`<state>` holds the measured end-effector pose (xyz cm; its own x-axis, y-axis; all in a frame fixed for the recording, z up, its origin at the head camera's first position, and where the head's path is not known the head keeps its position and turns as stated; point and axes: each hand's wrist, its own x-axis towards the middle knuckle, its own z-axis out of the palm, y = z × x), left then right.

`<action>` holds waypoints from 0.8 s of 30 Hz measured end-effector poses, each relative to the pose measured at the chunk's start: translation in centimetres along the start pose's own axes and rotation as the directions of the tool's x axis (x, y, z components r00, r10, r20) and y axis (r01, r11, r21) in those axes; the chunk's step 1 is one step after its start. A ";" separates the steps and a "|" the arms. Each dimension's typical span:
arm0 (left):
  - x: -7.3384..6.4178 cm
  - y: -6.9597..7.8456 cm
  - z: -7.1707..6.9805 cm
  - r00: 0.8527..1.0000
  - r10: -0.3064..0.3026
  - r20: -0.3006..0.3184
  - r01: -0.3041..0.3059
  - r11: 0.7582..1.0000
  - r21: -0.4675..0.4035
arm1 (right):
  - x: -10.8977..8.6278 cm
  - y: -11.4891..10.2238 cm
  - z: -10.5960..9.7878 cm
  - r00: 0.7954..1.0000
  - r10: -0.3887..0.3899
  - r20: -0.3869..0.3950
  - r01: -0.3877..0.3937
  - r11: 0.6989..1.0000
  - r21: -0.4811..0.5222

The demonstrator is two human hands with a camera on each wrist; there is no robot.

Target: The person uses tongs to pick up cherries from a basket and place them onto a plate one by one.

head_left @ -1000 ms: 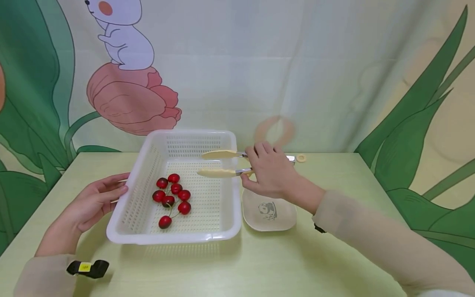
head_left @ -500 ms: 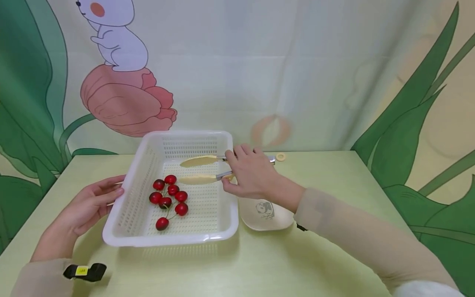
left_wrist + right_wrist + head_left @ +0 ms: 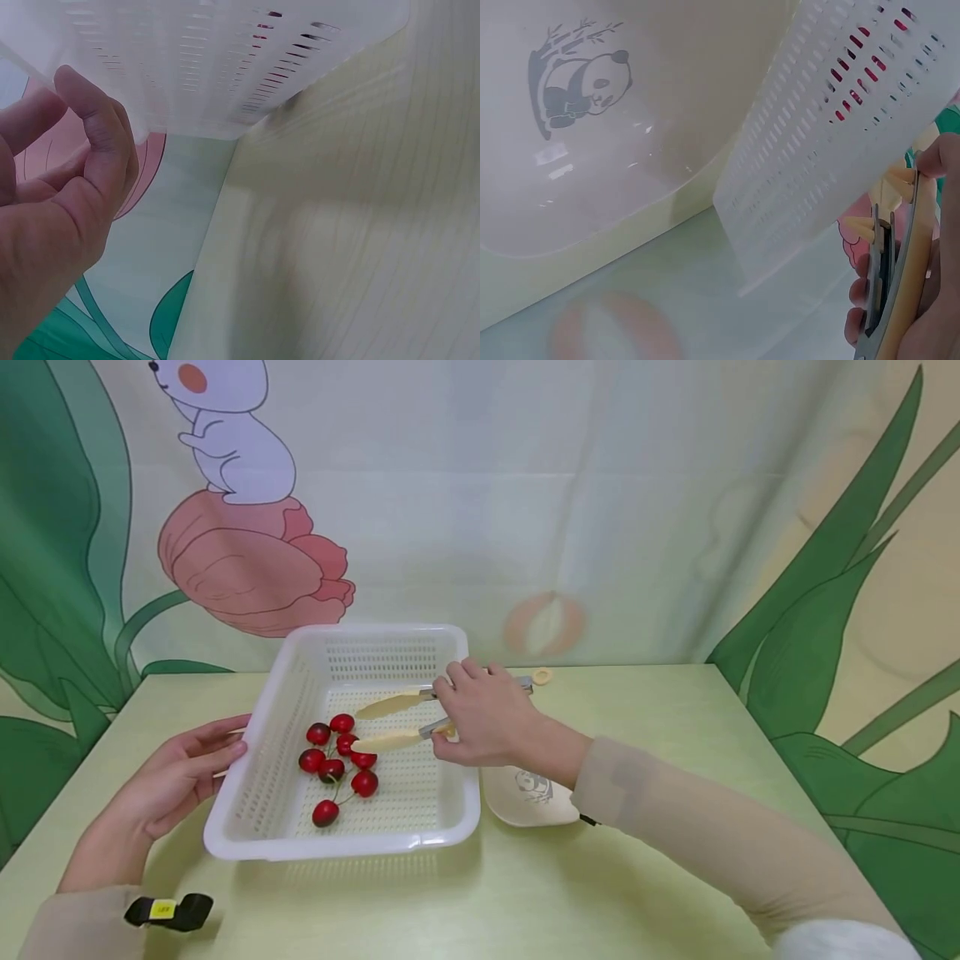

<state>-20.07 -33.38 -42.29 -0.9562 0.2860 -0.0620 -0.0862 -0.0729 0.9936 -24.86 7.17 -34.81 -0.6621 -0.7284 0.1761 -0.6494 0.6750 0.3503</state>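
Note:
A white plastic basket (image 3: 405, 841) with slotted walls stands on the table, with several red cherries (image 3: 364, 783) on its floor, some joined by stems. My left hand (image 3: 176, 781) holds the basket's left rim between thumb and fingers. My right hand (image 3: 483, 714) grips metal-and-cream tongs (image 3: 388, 741) over the basket's right wall. Their two cream tips are apart, the nearer one overlapping the cherries at the right of the group; whether it touches them I cannot tell. In the right wrist view the fingers wrap round the handles of the tongs (image 3: 911, 277).
A pale plate (image 3: 525, 806) with a panda print lies right of the basket, partly hidden under my right forearm. A printed cloth (image 3: 637, 527) hangs behind the table's back edge. The pale table (image 3: 360, 910) shows in front of the basket.
My right hand has moved left with the tongs, bringing their tips from the basket's right side over to the cherries. My left hand stays at the left rim; the view has shifted slightly.

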 end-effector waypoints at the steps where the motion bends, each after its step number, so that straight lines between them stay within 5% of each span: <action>1: 0.0 0.0 0.0 1.000 -0.002 -0.002 0.002 1.000 0.000 | 0.1 -0.1 -0.1 1.000 -0.001 0.014 0.001 1.000 0.001; 10: 0.1 0.1 0.3 1.000 0.000 0.005 0.000 1.000 0.002 | 1.0 -1.1 -0.4 0.993 -0.023 0.112 0.027 0.999 -0.038; 24: -0.1 0.3 0.2 1.000 0.009 0.008 -0.008 1.000 -0.017 | 2.5 -2.9 0.3 0.987 -0.011 0.157 0.019 0.998 -0.053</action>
<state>-19.94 -33.27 -42.01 -0.9546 0.2931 -0.0527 -0.0830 -0.0919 0.9923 -24.68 3.44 -35.64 -0.7056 -0.7081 0.0254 -0.6413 0.6535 0.4021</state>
